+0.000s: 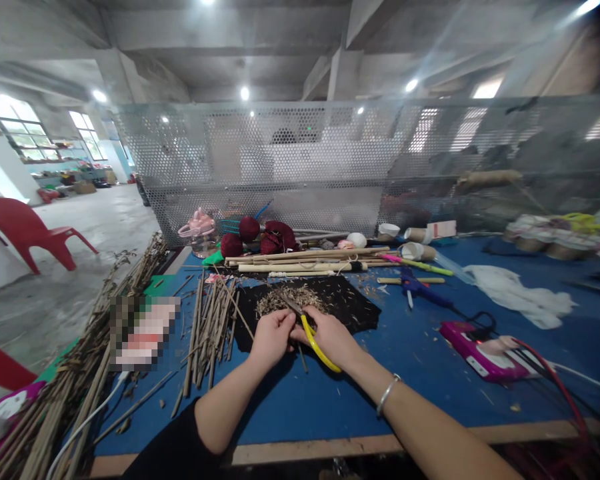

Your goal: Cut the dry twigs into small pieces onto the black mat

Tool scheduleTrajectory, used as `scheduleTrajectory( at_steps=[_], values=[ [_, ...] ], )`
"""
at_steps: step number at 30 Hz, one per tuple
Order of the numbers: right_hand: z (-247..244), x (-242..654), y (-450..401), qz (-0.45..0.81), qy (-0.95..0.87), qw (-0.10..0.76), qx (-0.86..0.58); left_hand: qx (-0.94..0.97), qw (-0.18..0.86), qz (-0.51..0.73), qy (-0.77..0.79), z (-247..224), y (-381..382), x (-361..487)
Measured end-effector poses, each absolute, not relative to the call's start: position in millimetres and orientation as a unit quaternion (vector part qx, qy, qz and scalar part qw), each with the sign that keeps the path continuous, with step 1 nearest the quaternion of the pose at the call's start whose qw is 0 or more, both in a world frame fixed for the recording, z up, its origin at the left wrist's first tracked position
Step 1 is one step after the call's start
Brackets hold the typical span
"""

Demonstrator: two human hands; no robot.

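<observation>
My right hand (333,333) is closed around yellow-handled cutting pliers or shears (321,348), their dark jaws pointing up and left over a heap of short cut stick pieces (275,297). Close against it, my left hand (273,337) has thumb and fingers pinched together at the jaws. A thin dry stick (303,359) pokes out below the hands and appears to be in the left hand's pinch; its upper end is hidden. The heap rests on a black cloth (365,307). Left of the cloth lies a loose bundle of dry sticks (200,333).
Long dry stalks (75,373) cover the table's left edge, near a blurred-out item with a white cable. Wooden rods (305,260), dark red balls (250,229) and a blue glue gun (415,287) lie behind. At right are a purple power strip (485,353) and white cloth (520,287).
</observation>
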State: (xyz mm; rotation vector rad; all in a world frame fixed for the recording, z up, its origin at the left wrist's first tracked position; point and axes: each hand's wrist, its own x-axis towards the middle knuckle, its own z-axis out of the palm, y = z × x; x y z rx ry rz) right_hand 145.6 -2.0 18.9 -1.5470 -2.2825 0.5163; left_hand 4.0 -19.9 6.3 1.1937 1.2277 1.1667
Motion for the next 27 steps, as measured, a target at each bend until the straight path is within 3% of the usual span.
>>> scheduleTrajectory(
  at_steps=[10, 17, 27],
  values=[
    [23.2, 148.2, -1.8, 0.123, -0.812, 0.142, -0.553, 0.451, 0.517, 0.506, 0.523, 5.9, -16.3, 1.8],
    [24.3, 145.0, -5.3, 0.141, -0.813, 0.166, -0.54, 0.464, 0.505, 0.509, 0.52, 6.2, -16.6, 0.9],
    [19.5, 146.1, -2.8, 0.137, -0.81, 0.19, -0.538, 0.41, 0.567, 0.513, 0.496, 4.3, -16.8, 2.7]
  ],
)
